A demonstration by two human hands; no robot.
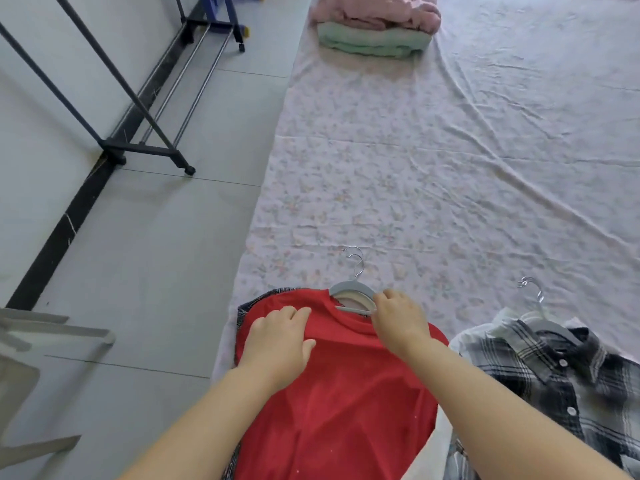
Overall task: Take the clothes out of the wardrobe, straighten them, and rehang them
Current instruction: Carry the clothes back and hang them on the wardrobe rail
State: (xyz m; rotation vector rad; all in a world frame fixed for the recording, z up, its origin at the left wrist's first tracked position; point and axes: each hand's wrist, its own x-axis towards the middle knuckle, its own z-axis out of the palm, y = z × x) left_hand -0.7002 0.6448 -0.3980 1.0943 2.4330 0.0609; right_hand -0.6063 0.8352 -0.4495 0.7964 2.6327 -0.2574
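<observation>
Head view: one red T-shirt (339, 393) is being spread flat at the near edge of a pale floral sheet (415, 168), which is lying on a grey tiled floor (156, 271). Two hands are being used on it. The left hand (280, 341) is being pressed palm down on the shirt's left shoulder, with its fingers laid nearly straight and holding nothing. The right hand (398, 317) is being held at the right of the collar, its fingers curled over the arm of the grey hanger (351, 289) that is sitting in the neck opening, so that the hanger is being gripped. Two silver hooks (356, 259) are being shown just beyond the collar, one close behind the other; whether a second hanger is lying beneath cannot be told. One dark checked garment (247, 306) is being covered by the red shirt, only its edge showing at the left. At the near right, one black-and-white plaid shirt (554, 382) is lying on the sheet on its own hanger (550, 327), just beside the red shirt, with a white cloth (485, 332) partly under it. At the far end of the sheet, two folded pieces are being kept in one stack, a pink one (377, 12) on a green one (370, 39). One dark metal garment rack (138, 143) on wheels is standing on the floor at the far left, well apart from the shirts.
</observation>
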